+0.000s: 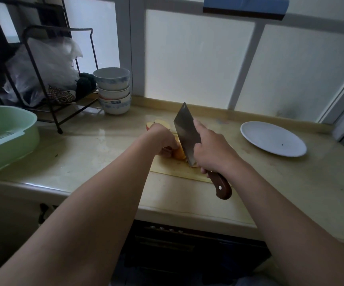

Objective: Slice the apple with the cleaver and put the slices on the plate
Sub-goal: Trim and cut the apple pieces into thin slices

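Slicing underway: L hand (162, 139) fingers curl on apple piece (179, 152), R hand (212, 151) grips cleaver (186, 131); plate (273, 139) bare so far.

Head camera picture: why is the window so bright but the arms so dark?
In the head view, light comes through the frosted window behind the counter, so the left hand, right hand and cleaver are backlit and dim; the counter shows pale glare near the bowls; the wide lens bends the frame lines at the edges.

frosted windows (197, 58) — dim light, beige countertop (105, 153)
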The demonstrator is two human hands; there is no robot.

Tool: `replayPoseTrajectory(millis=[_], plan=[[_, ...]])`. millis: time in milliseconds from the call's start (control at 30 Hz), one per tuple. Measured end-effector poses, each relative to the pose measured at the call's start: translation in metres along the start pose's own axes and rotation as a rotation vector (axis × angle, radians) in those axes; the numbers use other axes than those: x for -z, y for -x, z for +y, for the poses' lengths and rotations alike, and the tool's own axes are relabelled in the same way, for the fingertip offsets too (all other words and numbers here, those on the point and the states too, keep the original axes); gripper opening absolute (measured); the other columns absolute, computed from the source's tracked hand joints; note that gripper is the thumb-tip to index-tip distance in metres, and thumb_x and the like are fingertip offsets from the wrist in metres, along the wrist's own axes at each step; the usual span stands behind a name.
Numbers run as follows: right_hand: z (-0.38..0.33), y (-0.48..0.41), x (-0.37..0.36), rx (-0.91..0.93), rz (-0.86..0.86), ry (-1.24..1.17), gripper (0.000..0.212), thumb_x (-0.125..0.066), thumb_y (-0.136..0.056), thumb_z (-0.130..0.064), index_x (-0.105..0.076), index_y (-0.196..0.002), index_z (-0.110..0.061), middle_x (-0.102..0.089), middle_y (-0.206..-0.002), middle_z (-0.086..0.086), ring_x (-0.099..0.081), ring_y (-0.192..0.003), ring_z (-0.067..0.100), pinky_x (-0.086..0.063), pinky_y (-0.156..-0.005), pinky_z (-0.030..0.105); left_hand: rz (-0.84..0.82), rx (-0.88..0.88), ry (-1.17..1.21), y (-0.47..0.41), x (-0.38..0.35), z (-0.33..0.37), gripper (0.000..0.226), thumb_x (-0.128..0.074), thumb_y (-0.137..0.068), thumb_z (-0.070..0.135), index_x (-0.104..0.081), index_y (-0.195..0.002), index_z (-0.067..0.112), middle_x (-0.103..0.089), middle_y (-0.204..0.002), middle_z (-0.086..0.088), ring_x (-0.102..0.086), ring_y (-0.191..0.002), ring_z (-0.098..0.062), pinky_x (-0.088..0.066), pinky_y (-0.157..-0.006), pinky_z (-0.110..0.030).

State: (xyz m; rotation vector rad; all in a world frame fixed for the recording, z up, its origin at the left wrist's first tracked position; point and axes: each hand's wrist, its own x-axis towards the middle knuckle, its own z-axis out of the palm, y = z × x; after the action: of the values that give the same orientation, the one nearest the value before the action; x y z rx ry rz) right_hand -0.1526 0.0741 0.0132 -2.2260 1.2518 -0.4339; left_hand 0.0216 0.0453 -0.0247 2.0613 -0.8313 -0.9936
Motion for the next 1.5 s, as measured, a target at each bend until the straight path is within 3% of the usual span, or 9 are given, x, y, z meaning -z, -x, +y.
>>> replayPoseTrajectory(millis=[233, 400, 767, 1000, 1300, 1400, 1500], plan=[[-0.003, 0.003, -0.003, -0.008, -0.014, 0.048, 0.089, -0.041, -0.095, 0.002, -0.009, -0.167, -0.04, -0.064, -0.097, 0.012, -0.066, -0.05, 0.02, -0.053, -0.042, 0.026, -0.008, -0.007, 0.012, -0.001, -0.001, -0.002, 0.038, -0.081, -0.081, 0.005, -0.061, -0.113, 0.003, -0.07, -0.105, -0.015, -0.072, -0.087, -0.028, -0.063, -0.077, -0.04], [-0.01, 0.014, -0.005, 0.002, -0.043, 0.144, 0.092, -0.043, -0.094, 0.002, -0.003, -0.167, -0.036, -0.061, -0.094, 0.008, -0.07, -0.072, 0.028, -0.064, -0.068, 0.044, -0.031, -0.008, 0.031, 0.0, 0.0, -0.002, 0.037, -0.081, -0.081, 0.005, -0.062, -0.112, 0.002, -0.071, -0.104, -0.015, -0.073, -0.087, -0.029, -0.064, -0.076, -0.04], [-0.022, 0.036, -0.002, -0.033, -0.123, 0.371, 0.101, -0.052, -0.092, 0.004, 0.007, -0.166, -0.03, -0.062, -0.087, 0.01, -0.066, -0.062, 0.019, -0.056, -0.05, 0.031, -0.005, -0.019, 0.012, -0.001, 0.0, -0.002, 0.034, -0.079, -0.084, 0.006, -0.06, -0.111, 0.003, -0.07, -0.103, -0.014, -0.072, -0.09, -0.026, -0.062, -0.082, -0.038], [-0.025, 0.029, -0.004, -0.02, -0.115, 0.385, 0.096, -0.049, -0.094, 0.004, 0.002, -0.167, -0.03, -0.033, -0.083, 0.001, -0.065, -0.053, 0.017, -0.056, -0.047, 0.03, -0.009, -0.038, 0.022, -0.003, -0.001, -0.003, 0.035, -0.081, -0.081, 0.003, -0.061, -0.11, 0.001, -0.072, -0.101, -0.014, -0.073, -0.091, -0.029, -0.062, -0.084, -0.042], [-0.021, 0.017, -0.013, -0.013, -0.128, 0.376, 0.098, -0.053, -0.094, 0.005, 0.003, -0.167, -0.029, -0.055, -0.09, 0.008, -0.066, -0.055, 0.017, -0.047, -0.039, 0.025, -0.003, -0.046, -0.016, -0.005, -0.001, -0.004, 0.032, -0.082, -0.08, 0.008, -0.064, -0.106, 0.001, -0.075, -0.099, -0.015, -0.075, -0.088, -0.029, -0.061, -0.085, -0.041], [-0.022, 0.01, -0.017, -0.022, -0.143, 0.364, 0.098, -0.052, -0.093, 0.006, 0.001, -0.167, -0.029, -0.06, -0.102, 0.012, -0.068, -0.059, 0.019, -0.049, -0.041, 0.027, -0.028, -0.052, 0.008, -0.005, 0.0, -0.003, 0.018, -0.077, -0.084, 0.003, -0.063, -0.096, -0.001, -0.074, -0.094, -0.015, -0.074, -0.083, -0.026, -0.062, -0.083, -0.041], [-0.021, 0.002, -0.019, -0.034, -0.168, 0.341, 0.096, -0.052, -0.094, 0.007, -0.001, -0.167, -0.03, -0.06, -0.112, 0.017, -0.067, -0.06, 0.021, -0.049, -0.04, 0.027, -0.009, -0.046, -0.005, -0.007, -0.001, -0.004, 0.03, -0.081, -0.081, 0.006, -0.062, -0.103, 0.0, -0.074, -0.1, -0.016, -0.074, -0.089, -0.028, -0.061, -0.085, -0.04]])
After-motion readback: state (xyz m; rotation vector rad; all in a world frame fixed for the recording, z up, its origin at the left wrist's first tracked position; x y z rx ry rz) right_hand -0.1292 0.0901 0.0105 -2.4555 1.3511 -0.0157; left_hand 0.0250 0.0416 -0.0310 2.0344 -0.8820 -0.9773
